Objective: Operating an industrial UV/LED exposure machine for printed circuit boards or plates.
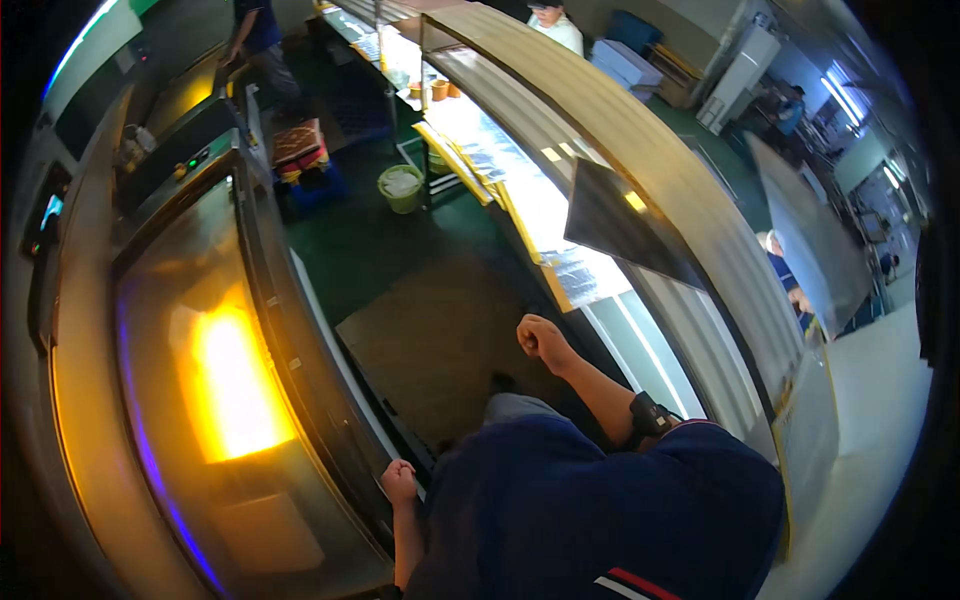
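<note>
My left hand is loosely closed beside the metal edge of a long machine on my left. Nothing shows in its fingers. A bright yellow light glares on the machine's glassy top. My right hand hangs in a fist over the floor in front of me, also with nothing visible in it. On that wrist sits a black strapped device. The nearest thing to this hand is the brightly lit table on my right, and the hand is apart from it.
A brown mat lies on the green floor between machine and table. Ahead stand a green bin with white contents and a blue stool with a red item. A dark panel hangs above the table. Other people work farther off.
</note>
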`<state>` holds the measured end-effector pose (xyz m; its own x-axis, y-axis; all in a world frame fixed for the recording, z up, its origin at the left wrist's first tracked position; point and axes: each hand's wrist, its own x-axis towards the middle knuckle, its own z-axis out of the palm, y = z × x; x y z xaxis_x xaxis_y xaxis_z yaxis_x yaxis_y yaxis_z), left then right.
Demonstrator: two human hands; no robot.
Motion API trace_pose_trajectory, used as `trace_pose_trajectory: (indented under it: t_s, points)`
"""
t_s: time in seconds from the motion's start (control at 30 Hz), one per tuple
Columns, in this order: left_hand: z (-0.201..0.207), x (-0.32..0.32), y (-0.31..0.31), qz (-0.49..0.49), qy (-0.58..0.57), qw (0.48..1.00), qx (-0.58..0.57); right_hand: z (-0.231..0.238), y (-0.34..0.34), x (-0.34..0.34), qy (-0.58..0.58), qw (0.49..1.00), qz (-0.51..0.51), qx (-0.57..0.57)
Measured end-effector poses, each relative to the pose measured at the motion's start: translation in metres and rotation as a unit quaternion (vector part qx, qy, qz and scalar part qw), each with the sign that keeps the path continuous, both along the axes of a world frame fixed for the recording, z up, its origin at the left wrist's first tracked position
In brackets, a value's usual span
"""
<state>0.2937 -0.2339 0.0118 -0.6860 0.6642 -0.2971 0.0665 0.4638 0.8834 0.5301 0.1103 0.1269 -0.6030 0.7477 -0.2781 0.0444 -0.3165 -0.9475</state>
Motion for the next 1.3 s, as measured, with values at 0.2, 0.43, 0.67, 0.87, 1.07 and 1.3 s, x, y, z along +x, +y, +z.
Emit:
trace_pose_trajectory:
  t_s: [0.2,0.43,0.67,0.87,1.07,1.3]
  points:
    - [-0.008,0.017,0.011,-0.052,-0.080,0.995,0.026,0.011,-0.056,0.070,0.025,0.978,-0.154,0.141]
    - [0.012,0.006,0.021,-0.087,-0.089,0.991,0.052,0.072,-0.086,0.114,0.211,0.889,-0.387,0.123]
    - [0.037,0.001,0.105,-0.065,-0.138,0.983,0.104,0.106,-0.019,0.116,0.315,0.787,-0.527,-0.059]
    - [0.105,0.013,0.249,-0.187,-0.178,0.951,0.170,0.104,-0.033,0.078,0.273,0.880,-0.370,-0.118]
    - [0.184,-0.029,0.352,-0.168,-0.511,0.805,0.251,0.099,0.004,0.153,0.220,0.951,-0.177,-0.128]
    - [0.205,-0.080,0.367,-0.120,-0.281,0.948,0.087,0.091,0.087,0.160,0.035,0.992,-0.031,-0.120]
